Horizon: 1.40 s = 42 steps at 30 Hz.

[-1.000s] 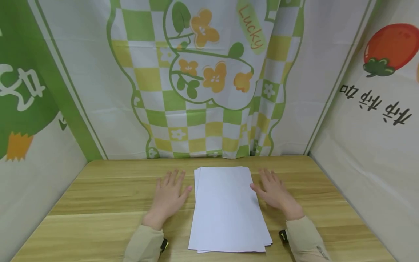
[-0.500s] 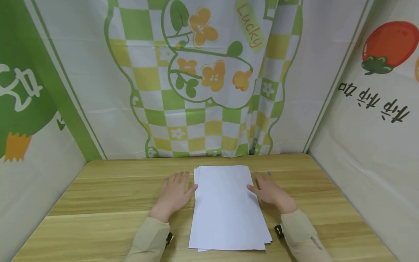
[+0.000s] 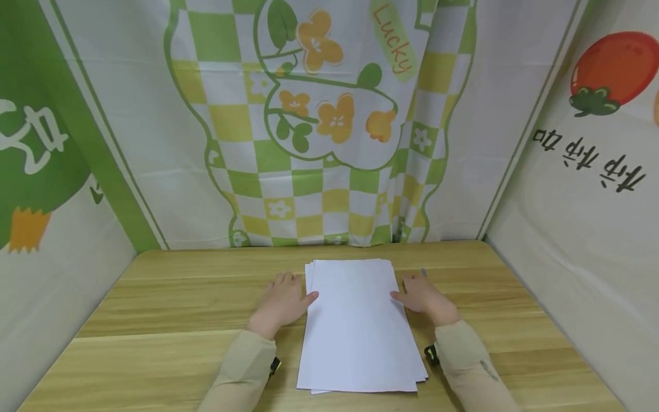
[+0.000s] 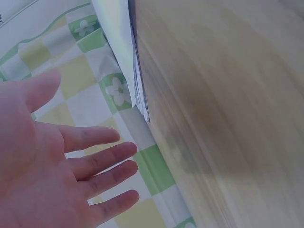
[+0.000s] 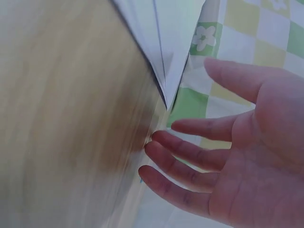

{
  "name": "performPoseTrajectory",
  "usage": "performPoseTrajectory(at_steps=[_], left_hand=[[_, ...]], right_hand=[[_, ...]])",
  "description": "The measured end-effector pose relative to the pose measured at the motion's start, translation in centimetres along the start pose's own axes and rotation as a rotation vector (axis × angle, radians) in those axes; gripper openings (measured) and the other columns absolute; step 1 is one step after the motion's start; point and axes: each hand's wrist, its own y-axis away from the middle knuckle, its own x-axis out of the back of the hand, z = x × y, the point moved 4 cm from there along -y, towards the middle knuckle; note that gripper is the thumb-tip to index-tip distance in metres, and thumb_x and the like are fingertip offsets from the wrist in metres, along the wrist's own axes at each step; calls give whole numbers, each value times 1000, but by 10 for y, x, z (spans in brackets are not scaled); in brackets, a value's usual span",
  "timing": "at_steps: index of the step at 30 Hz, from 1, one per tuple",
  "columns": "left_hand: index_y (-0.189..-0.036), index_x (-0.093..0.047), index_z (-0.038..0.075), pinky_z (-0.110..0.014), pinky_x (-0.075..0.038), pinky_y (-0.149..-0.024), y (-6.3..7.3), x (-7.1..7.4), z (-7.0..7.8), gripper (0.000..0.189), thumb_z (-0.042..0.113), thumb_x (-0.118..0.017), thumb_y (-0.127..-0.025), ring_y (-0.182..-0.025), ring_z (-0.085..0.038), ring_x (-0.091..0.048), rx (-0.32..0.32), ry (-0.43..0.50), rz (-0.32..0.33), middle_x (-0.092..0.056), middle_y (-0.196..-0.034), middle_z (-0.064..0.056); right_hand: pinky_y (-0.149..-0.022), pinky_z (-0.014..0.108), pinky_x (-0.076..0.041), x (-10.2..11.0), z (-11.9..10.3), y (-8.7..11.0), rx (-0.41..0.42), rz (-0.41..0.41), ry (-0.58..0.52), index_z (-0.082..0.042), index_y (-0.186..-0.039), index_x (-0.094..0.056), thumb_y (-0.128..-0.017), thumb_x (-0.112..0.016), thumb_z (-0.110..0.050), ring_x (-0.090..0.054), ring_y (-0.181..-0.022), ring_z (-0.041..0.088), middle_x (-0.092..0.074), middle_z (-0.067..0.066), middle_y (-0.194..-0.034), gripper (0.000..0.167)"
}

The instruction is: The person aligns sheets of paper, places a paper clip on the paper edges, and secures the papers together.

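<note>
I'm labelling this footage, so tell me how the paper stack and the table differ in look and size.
The paper stack is plain white; the table shows yellowish-brown wood grain. The paper stack is much smaller than the table. The paper stack's corners look sharp, while the table's far corners are rounded. Both have flat tops.

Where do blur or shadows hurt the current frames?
Head view: fairly even light, grain of the table readable, paper stack almost featureless white. Left wrist view: hazy, table smeared, soft dark shadow on it, left hand clearer. Right wrist view: table likewise smeared and shadowed, right hand clearer.
</note>
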Motion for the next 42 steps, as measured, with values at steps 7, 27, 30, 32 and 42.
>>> performPoseTrajectory(at_steps=[7,27,30,32,42], left_hand=[[-134,-46,-8,-58,-23,-110,-6,-3,5,69,49,-46,-96,-136,-44,-28,14,-1,-18,-36,-142,-29],[-121,-54,-12,-54,-30,-106,-17,-10,10,56,37,-59,-92,-126,-43,-35,59,-28,-39,-42,-131,-32],[-118,-56,-12,-53,-30,-107,-18,-12,10,54,36,-58,-92,-125,-43,-36,71,-18,-44,-43,-131,-32],[-115,-57,-13,-53,-32,-106,-18,-13,10,53,35,-58,-93,-124,-43,-37,79,-7,-48,-42,-130,-33],[-94,-64,-9,-49,-38,-101,-23,-16,11,42,33,-55,-95,-117,-42,-43,111,58,-46,-50,-120,-32]], right_hand=[[-109,58,-25,0,-2,-4,-36,-5,6,17,-132,-41,-96,-52,-32,-21,-134,54,-30,43,-138,62],[-54,27,-38,2,-6,-11,-135,41,-64,-4,-70,-53,-94,-52,-32,-45,-59,18,-49,7,-67,37],[-57,29,-41,2,-7,-11,-147,35,-86,-1,-72,-55,-94,-51,-31,-47,-61,19,-51,9,-69,37],[-64,34,-47,3,-9,-10,-151,31,-93,7,-86,-59,-94,-51,-30,-51,-69,22,-59,16,-81,39],[-84,45,-49,2,-14,-12,-167,37,-93,16,-113,-56,-95,-50,-28,-58,-86,29,-61,29,-108,48]])
